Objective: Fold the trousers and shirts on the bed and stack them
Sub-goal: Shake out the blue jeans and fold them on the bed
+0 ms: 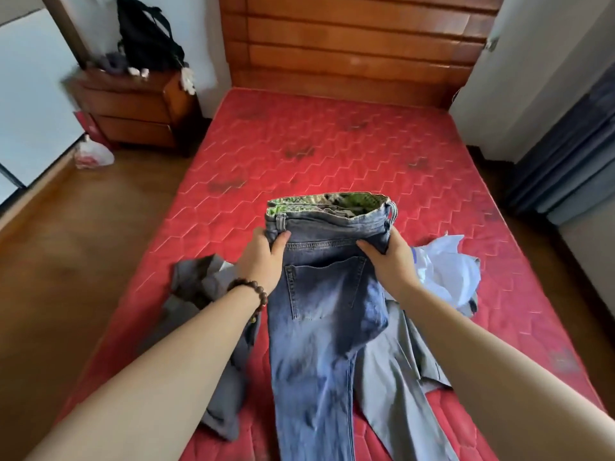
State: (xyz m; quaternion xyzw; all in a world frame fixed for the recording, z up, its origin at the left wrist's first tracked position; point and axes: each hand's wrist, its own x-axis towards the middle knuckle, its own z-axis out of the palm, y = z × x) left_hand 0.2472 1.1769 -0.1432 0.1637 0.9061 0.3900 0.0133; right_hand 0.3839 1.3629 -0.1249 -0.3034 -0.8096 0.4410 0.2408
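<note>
Both hands are on the jeans [319,314], at the waistband. Left hand [263,257] pinches the left end of the band, thumb over the front, fingers curled behind. Right hand [387,257] has the same grip on the right end, by the belt loop. Neither hand is free.

The jeans are already halved lengthwise: one back pocket faces up and the legs lie stacked. The waistband is held up at the far end, with green patterned lining showing inside. The long axis runs from the hands back toward the near edge of the bed [332,144], where the legs trail out of view. I can't see the hems, so I can't say whether the legs are aligned down there.

The key relation is that the whole length lies nearer than the grip, roughly centred between the arms, and both hands are equally close. The next fold is probably across that axis: lay the waistband flat, then bring the hems toward it.

Grey trousers [396,371] lie under and to the right of the jeans. A darker grey garment [196,281] lies to the left, and a white shirt [446,271] is crumpled on the right. All are unfolded and no stack is visible.
</note>
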